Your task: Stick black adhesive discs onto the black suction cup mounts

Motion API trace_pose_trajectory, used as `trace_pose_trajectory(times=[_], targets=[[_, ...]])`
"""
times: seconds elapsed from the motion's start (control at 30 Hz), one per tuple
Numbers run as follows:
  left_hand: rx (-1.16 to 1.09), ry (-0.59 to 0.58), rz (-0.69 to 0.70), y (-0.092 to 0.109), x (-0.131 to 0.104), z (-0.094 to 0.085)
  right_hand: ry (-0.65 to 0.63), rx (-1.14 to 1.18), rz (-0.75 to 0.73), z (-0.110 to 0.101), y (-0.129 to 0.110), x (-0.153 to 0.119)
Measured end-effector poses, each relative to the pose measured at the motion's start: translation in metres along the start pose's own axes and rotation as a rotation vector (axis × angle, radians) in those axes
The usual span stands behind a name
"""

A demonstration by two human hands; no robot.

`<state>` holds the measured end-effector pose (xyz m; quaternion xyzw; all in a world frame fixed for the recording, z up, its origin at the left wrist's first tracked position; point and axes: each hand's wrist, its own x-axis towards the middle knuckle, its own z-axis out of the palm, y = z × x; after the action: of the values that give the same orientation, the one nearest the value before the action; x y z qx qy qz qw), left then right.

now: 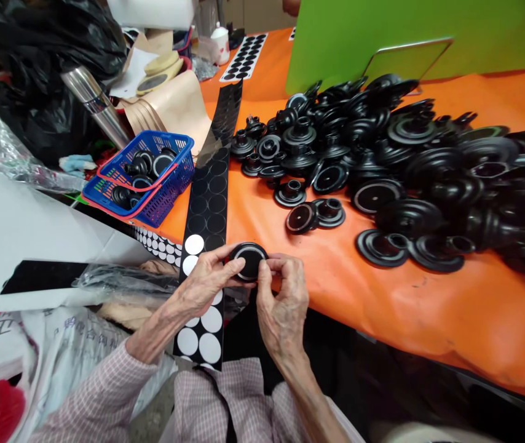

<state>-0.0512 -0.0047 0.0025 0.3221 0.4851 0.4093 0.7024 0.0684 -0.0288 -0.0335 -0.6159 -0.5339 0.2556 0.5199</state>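
Observation:
A round black plastic part [249, 263] with a pale ring on its flat face is held between both hands, just over the front edge of the orange table. My left hand [205, 280] grips its left side, thumb on the face and fingers beneath. On the right rim, my right hand [285, 295] pinches with thumb and curled fingers. Under the left wrist runs a long strip of round stickers [206, 209], black discs on its far part and bare white circles on the near part. Right of the hands, two loose black parts [302, 218] rest against each other.
A large heap of black plastic parts [373, 147] covers the table's right side before a green panel [419, 37]. Left stands a blue basket [161, 203] holding several parts, beside a steel flask [94, 101]. A sticker sheet [245, 56] lies at the back.

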Motion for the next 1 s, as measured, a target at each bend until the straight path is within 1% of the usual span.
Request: trace_pose_trajectory(times=[0.13,0.2,0.27,0.33,0.4,0.43,0.5,0.57,0.6,0.67,0.7,0.77,0.8,0.83,0.87,0.9,0.93,0.97,1.0], targets=[[0.007,0.003,0.023,-0.003,0.000,-0.003,0.016,-0.064,-0.065,0.005,0.000,-0.001],[0.005,0.014,0.029,-0.003,0.001,-0.004,0.011,-0.075,-0.068,0.008,0.000,-0.001],[0.001,0.028,0.035,-0.002,0.001,-0.005,0.004,-0.039,-0.022,0.008,0.000,0.001],[-0.019,0.031,0.033,-0.001,-0.001,-0.006,-0.001,0.065,0.108,0.004,0.001,0.002],[-0.040,0.016,0.024,0.001,-0.005,-0.009,-0.092,0.189,0.278,-0.001,0.002,0.005],[-0.036,0.003,0.022,0.003,-0.006,-0.011,-0.182,0.238,0.343,-0.003,0.002,0.008],[0.021,0.001,0.042,0.010,-0.006,-0.017,-0.338,0.308,0.375,-0.001,0.002,0.020],[0.106,0.047,0.096,0.028,-0.003,-0.027,-0.430,0.377,0.327,0.012,-0.008,0.037],[0.145,0.085,0.134,0.042,-0.002,-0.033,-0.462,0.424,0.294,0.022,-0.018,0.048],[0.214,0.180,0.219,0.080,-0.002,-0.046,-0.527,0.546,0.237,0.047,-0.050,0.070],[0.256,0.237,0.272,0.102,-0.003,-0.053,-0.546,0.624,0.217,0.060,-0.068,0.082],[0.347,0.395,0.392,0.143,-0.009,-0.065,-0.547,0.802,0.194,0.081,-0.100,0.105],[0.429,0.473,0.471,0.158,-0.013,-0.072,-0.540,0.866,0.195,0.087,-0.110,0.114],[0.523,0.572,0.585,0.165,-0.018,-0.078,-0.511,0.873,0.159,0.090,-0.113,0.120],[0.604,0.642,0.650,0.165,-0.022,-0.084,-0.486,0.830,0.101,0.089,-0.111,0.122],[0.678,0.654,0.633,0.156,-0.026,-0.089,-0.465,0.733,0.042,0.084,-0.103,0.119],[0.730,0.621,0.541,0.139,-0.030,-0.094,-0.450,0.598,-0.009,0.076,-0.091,0.111],[0.733,0.564,0.408,0.117,-0.032,-0.097,-0.449,0.444,-0.045,0.067,-0.075,0.099],[0.681,0.483,0.259,0.091,-0.032,-0.100,-0.441,0.283,-0.050,0.058,-0.058,0.083]])
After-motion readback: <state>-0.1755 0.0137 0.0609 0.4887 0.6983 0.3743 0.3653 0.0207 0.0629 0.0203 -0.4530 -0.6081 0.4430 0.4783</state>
